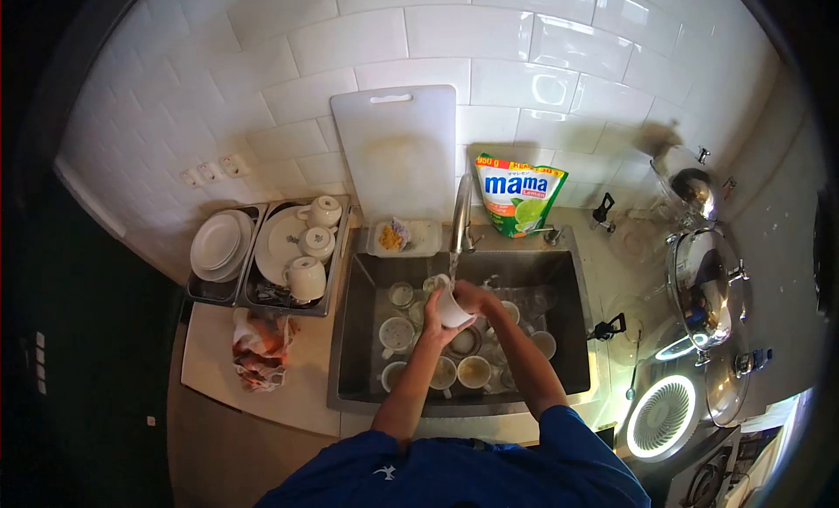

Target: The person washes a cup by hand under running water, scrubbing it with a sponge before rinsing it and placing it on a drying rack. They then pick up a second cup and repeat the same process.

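Under the tap (461, 215), a white cup (452, 312) is held tilted over the sink. My left hand (434, 323) wraps round its left side and underside. On the cup's right side, near the mouth, my right hand (477, 300) is closed against it, its fingertips partly hidden. Water seems to run from the tap onto the cup. Below both hands, several white cups stand in the metal sink (348, 333), among them a cup with foam (397, 333) and a cup with yellowish liquid (474, 372). Clear glasses (401, 295) are there too.
Left of the sink, metal trays (253, 246) hold white plates (216, 241) and upturned cups (306, 278). A crumpled plastic bag (260, 351) lies before them. Behind are a cutting board (398, 158), sponge dish (415, 239) and soap pouch (522, 196). Metal-and-glass dispensers (699, 285) and a lit fan (662, 418) stand right.
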`<state>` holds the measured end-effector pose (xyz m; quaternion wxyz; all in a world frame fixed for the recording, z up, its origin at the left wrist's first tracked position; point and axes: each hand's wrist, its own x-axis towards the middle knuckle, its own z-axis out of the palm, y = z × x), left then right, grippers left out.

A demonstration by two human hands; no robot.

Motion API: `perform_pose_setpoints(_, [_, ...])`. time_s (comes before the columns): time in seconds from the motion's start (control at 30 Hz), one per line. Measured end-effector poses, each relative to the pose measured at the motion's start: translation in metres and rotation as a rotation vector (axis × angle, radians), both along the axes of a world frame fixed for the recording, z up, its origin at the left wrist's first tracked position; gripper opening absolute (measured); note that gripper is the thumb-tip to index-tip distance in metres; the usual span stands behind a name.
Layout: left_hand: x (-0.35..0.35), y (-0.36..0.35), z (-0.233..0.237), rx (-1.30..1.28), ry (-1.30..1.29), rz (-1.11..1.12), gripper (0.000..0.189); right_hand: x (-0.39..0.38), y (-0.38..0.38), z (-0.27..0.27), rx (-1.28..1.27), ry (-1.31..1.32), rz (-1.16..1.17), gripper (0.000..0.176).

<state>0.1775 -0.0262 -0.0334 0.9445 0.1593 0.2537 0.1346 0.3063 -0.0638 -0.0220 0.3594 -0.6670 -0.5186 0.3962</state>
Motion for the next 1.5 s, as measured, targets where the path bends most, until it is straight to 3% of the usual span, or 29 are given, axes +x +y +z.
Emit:
perform_pose_setpoints(0.1, [0.002,-0.002,0.010,-0.012,0.013,0.022,0.057,0.002,-0.007,0.024,-0.144,-0.129,-0.078,0.023])
perform_pose_setpoints(0.13, [0.000,-0.002,0.012,-0.027,0.010,0.036,0.057,0.010,0.009,-0.032,-0.103,-0.231,-0.115,0.024])
perform_pose_setpoints(0.23, [0.007,-0.003,0.009,-0.062,0.045,0.043,0.057,0.009,-0.007,0.008,-0.260,0.116,-0.031,0.025])
perform_pose_setpoints(0.33, [-0.003,-0.003,0.006,-0.061,0.033,0.024,0.055,0.002,0.006,-0.029,-0.005,0.080,0.018,0.027])
perform_pose_setpoints(0.43, [-0.004,0.001,0.015,-0.019,0.163,0.032,0.051,0.011,0.000,-0.018,0.012,-0.157,-0.011,0.030])
perform_pose_setpoints(0.47, [-0.001,0.004,0.019,-0.005,0.229,0.055,0.050,0.003,-0.005,-0.010,-0.047,-0.145,-0.181,0.023])
perform_pose_setpoints(0.57, [0.003,0.006,0.038,0.021,0.303,0.050,0.050,-0.011,-0.010,-0.024,0.212,0.280,-0.386,0.028])
perform_pose_setpoints(0.67, [0.004,0.009,0.022,0.029,0.244,0.024,0.049,-0.034,-0.026,-0.001,0.366,0.015,-0.390,0.034])
perform_pose_setpoints(0.77, [0.009,0.009,0.004,0.007,0.284,0.032,0.048,-0.046,-0.025,0.007,0.285,-0.246,-0.496,0.040])
perform_pose_setpoints(0.8, [0.008,0.004,0.013,0.028,0.299,0.064,0.048,-0.044,-0.022,0.006,0.237,-0.105,-0.496,0.040])
perform_pose_setpoints(0.9, [0.010,0.001,0.015,0.154,0.340,0.224,0.045,-0.042,-0.013,0.007,0.273,-0.098,-0.516,0.041])
perform_pose_setpoints(0.97, [0.010,0.005,0.011,0.266,0.371,0.327,0.041,-0.027,0.002,-0.034,0.349,-0.185,-0.527,0.034])
perform_pose_setpoints(1.03, [0.008,0.009,0.001,0.381,0.410,0.401,0.037,-0.031,0.007,-0.023,0.283,-0.122,-0.618,0.031])
perform_pose_setpoints(1.13, [0.005,0.018,-0.012,0.424,0.316,0.330,0.037,-0.028,0.006,-0.012,0.057,0.272,-0.783,0.039])
perform_pose_setpoints(1.23, [0.005,0.017,0.005,0.326,0.403,0.135,0.044,-0.032,0.009,-0.001,0.080,-0.106,-0.812,0.044])
perform_pose_setpoints(1.33, [-0.002,0.022,0.011,0.157,0.341,0.021,0.053,-0.051,0.004,0.034,-0.018,-0.358,-0.643,0.039])
perform_pose_setpoints(1.4, [-0.010,0.019,0.029,0.063,0.320,0.061,0.058,-0.062,0.009,0.035,0.080,-0.438,-0.444,0.036])
perform_pose_setpoints(1.5, [-0.020,0.030,0.008,-0.002,0.006,0.120,0.052,-0.069,0.004,0.037,0.265,-0.456,-0.195,0.027])
